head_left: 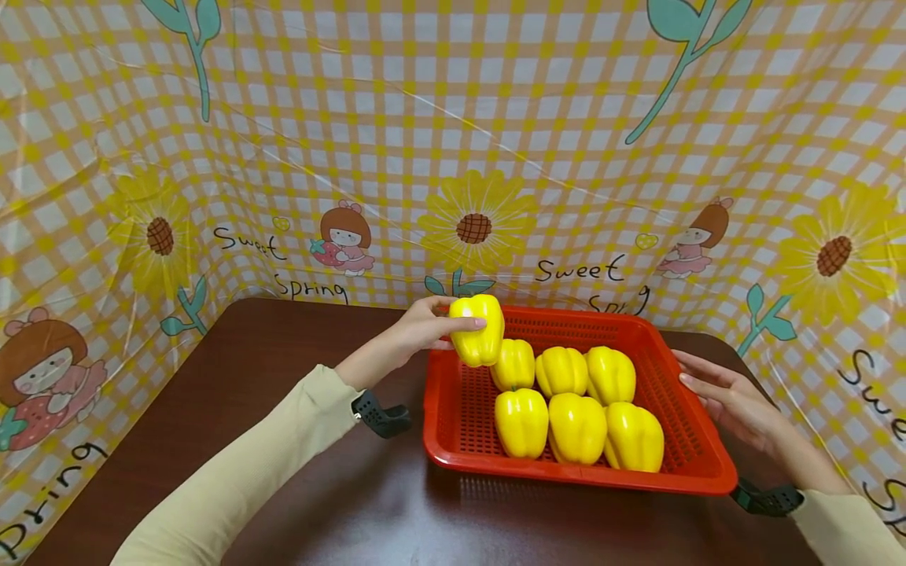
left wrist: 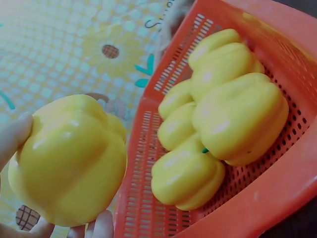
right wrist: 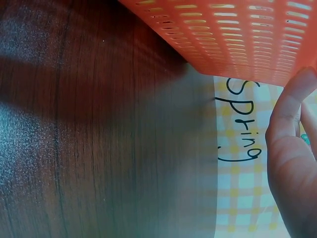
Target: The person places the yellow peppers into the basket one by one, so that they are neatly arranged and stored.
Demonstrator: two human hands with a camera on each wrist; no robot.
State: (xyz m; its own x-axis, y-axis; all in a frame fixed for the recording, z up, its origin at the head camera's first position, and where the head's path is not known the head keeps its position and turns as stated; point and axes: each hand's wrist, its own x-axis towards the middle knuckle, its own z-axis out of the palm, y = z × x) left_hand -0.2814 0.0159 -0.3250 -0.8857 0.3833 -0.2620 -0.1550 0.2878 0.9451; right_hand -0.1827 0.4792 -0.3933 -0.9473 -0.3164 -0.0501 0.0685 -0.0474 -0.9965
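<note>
My left hand (head_left: 427, 322) grips a yellow bell pepper (head_left: 477, 330), thumb across its near side and the other fingers behind and below it. That pepper is held up over the left back corner of a red perforated basket (head_left: 453, 456). Inside the basket, several more yellow bell peppers (head_left: 576, 428) lie in two rows; in the left wrist view, these peppers (left wrist: 240, 119) overlap one another. At the basket's right rim is my right hand (head_left: 736, 405), its fingers fairly straight and the thumb tip right at the edge. The right wrist view shows the thumb (right wrist: 292, 106) against the basket's outer side.
The basket stands on a dark brown wooden table (head_left: 318, 487). Behind the table and along both sides hangs a checked cloth (head_left: 396, 141) printed with sunflowers and lettering. Each wrist wears a black strap (head_left: 382, 415).
</note>
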